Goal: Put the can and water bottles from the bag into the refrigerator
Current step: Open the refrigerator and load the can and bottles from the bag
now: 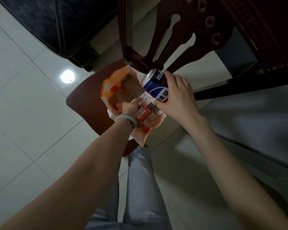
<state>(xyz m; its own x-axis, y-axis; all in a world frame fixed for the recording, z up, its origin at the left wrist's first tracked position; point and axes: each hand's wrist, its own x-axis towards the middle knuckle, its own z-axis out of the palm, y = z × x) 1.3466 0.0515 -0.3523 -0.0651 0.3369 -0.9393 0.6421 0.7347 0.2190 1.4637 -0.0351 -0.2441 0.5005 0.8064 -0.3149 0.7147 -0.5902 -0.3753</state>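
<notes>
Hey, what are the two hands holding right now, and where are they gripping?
The right hand grips the blue can around its side, near the bottom end. The left hand reaches into the bag, closed on a water bottle near its top.

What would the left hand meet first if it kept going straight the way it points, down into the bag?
Probably the water bottles: the left hand already reaches into the bag right beside them, though depth is unclear.
</notes>
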